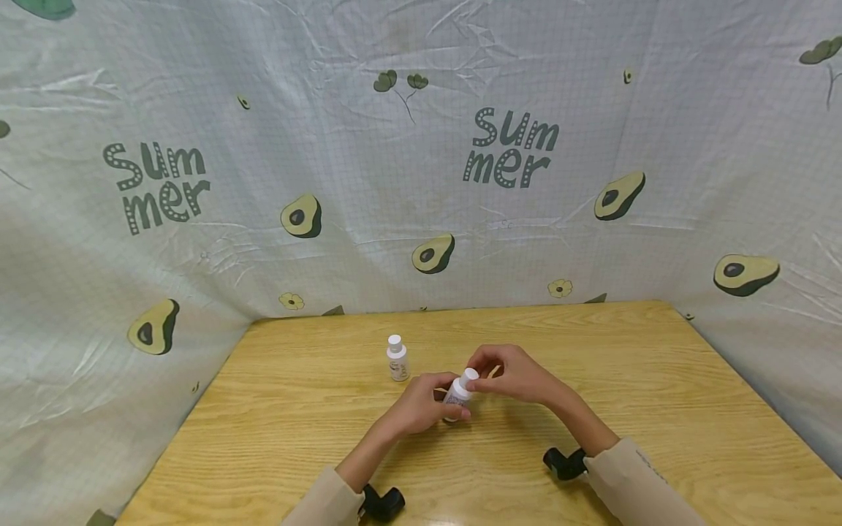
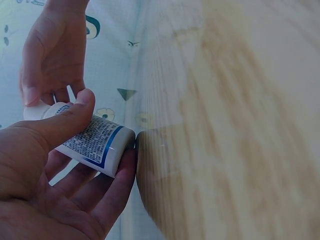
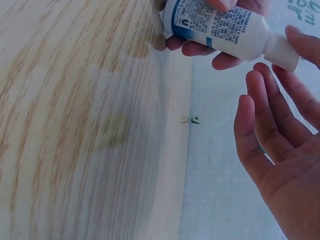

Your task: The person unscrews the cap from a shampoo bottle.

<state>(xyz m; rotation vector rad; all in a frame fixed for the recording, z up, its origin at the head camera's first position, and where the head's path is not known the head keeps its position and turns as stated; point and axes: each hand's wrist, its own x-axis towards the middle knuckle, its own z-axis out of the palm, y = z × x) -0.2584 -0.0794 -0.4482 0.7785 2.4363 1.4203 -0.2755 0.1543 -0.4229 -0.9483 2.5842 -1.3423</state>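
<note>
A small white bottle (image 1: 457,395) with a printed label and a blue band is tilted over the table. My left hand (image 1: 418,404) grips it round the body, thumb on one side and fingers on the other; its base is close to the tabletop in the left wrist view. At its top, my right hand (image 1: 518,375) pinches the white cap (image 3: 281,52) between thumb and index finger, the other fingers loosely bent. The cap sits on the bottle's neck. A second white bottle (image 1: 397,361), capped, stands upright on the table, beyond my left hand.
The wooden table (image 1: 316,365) reaches back to a pale curtain (image 1: 368,183) printed with avocados and lettering. Black wrist devices (image 1: 383,504) show at both sleeves, the right one (image 1: 564,464) by the right forearm.
</note>
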